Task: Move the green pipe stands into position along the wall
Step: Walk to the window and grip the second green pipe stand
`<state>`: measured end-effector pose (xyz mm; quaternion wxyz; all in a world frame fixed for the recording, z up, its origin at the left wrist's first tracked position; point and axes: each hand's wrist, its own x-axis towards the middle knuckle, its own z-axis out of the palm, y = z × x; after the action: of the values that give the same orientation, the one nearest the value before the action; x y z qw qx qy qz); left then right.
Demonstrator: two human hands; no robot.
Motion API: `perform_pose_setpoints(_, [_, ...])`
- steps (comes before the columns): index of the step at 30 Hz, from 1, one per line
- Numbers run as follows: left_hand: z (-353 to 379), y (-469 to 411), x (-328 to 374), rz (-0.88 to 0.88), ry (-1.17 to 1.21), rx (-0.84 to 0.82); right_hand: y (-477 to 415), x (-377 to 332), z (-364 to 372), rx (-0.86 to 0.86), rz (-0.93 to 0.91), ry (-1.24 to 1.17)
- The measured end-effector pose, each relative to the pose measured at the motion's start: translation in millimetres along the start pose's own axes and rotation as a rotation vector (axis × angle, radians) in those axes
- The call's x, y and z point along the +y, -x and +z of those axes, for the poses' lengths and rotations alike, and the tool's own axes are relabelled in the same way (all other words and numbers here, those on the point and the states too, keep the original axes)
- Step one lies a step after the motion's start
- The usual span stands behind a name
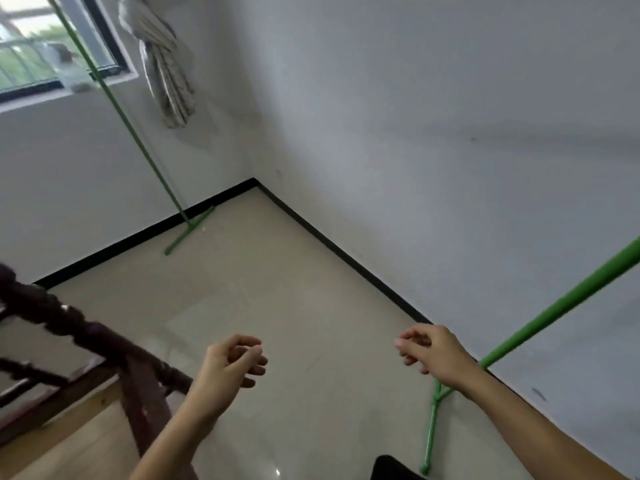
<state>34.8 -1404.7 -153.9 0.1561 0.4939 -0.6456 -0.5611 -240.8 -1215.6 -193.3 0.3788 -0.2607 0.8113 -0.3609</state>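
Both hands empty, held in mid-air over a pale tiled floor. Left hand at about 7 o'clock of centre, fingers loosely curled, thumb close to the fingertips, gripping nothing and touching nothing. Right hand at about 4 o'clock, fingers likewise half-curled and slack, also holding nothing; near the closer green pipe stand but apart from it, the forearm crossing in front of the pole's lower part.

Closer stand at 3 to 5 o'clock: pole slanting up and out of frame at the right edge, crossbar foot flat on the tiles just beside the black skirting of the right-hand wall.

Second green pipe stand at 10 to 11 o'clock, well apart from both hands: T-shaped foot on the floor, one end touching or nearly touching the skirting of the far wall, pole rising past a dark-framed window at the upper left corner.

Striped cloth bundle, tied in a knot, hanging at 12 o'clock beside the room's corner. Dark wooden railing with turned posts at 8 o'clock, just left of the left forearm. Black object at 6 o'clock on the bottom edge, too cropped to identify.
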Motion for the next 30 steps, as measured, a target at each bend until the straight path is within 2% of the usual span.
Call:
perform_pose_setpoints(6, [-76.6, -11.1, -78.4, -0.240, 0.183, 0.242, -65.1, -36.7, 57.6, -0.187, 0.040, 0.018])
perform_pose_setpoints(12, [-129.7, -70.4, -87.6, -0.367, 0.345, 0.436, -180.8, -121.3, 105.5, -0.303, -0.020, 0.067])
perform_pose_setpoints(22, [-221.2, -217.0, -49.6, -0.281, 0.508, 0.648, -343.9, -327.6, 216.6, -0.505, -0.220, 0.131])
perform_pose_setpoints(30, [-341.6, -362.9, -30.9, -0.271, 0.543, 0.663, -454.0, -454.4, 325.9, -0.519, -0.268, 0.101])
